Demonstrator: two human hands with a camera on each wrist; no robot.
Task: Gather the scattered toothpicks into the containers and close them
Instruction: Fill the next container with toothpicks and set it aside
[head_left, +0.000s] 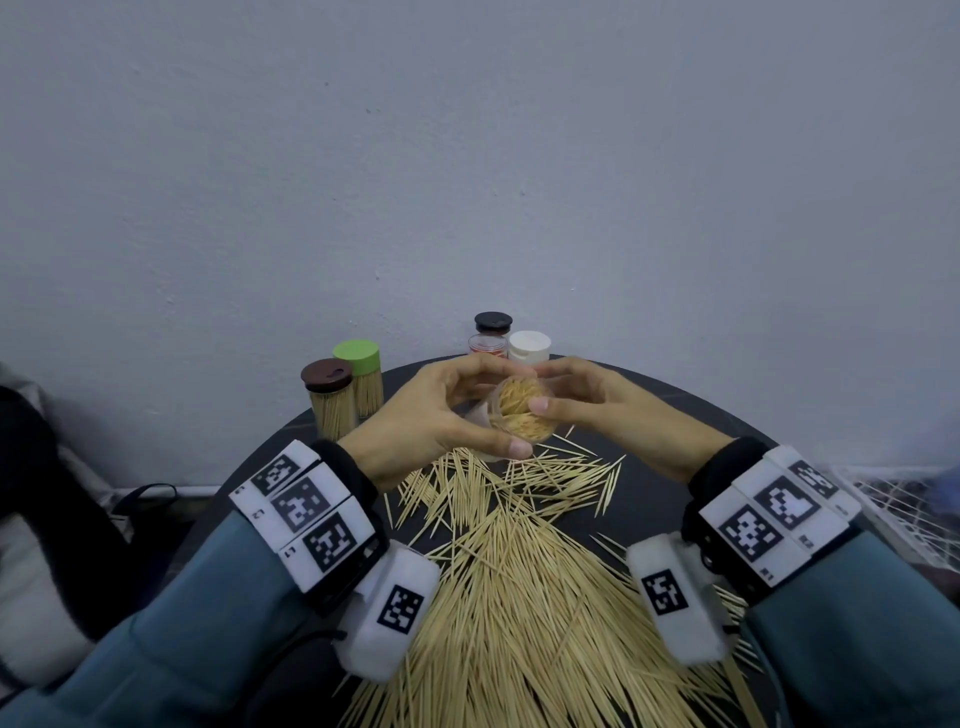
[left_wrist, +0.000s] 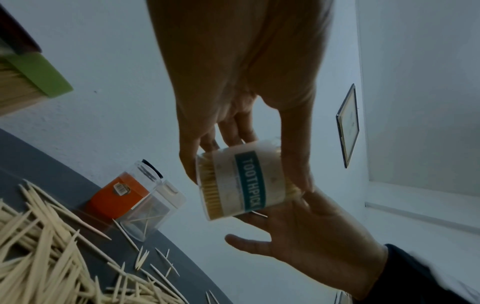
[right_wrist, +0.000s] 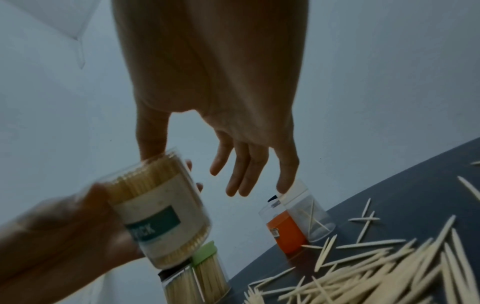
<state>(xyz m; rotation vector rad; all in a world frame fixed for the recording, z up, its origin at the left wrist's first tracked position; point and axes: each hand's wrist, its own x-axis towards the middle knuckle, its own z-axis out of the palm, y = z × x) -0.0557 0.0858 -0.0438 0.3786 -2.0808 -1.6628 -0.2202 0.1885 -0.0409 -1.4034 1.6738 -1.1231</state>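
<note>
My left hand (head_left: 467, 410) grips a clear toothpick container (head_left: 522, 410) above the far half of the round dark table (head_left: 675, 410). It is tilted with its uncovered mouth towards me and packed with toothpicks. Its teal "TOOTHPICK" label (left_wrist: 250, 181) shows in the left wrist view. My right hand (head_left: 550, 387) is beside it. The thumb touches the rim while the fingers (right_wrist: 241, 181) stretch out clear of the container (right_wrist: 161, 207). A big pile of loose toothpicks (head_left: 519, 571) covers the near half of the table.
Two full containers, brown lid (head_left: 328, 375) and green lid (head_left: 357, 357), stand at the back left. At the back middle stand a black-lidded one (head_left: 492, 322), an orange-labelled clear one (left_wrist: 122, 195) and a nearly empty one under a white lid (head_left: 530, 345). A wall rises just behind.
</note>
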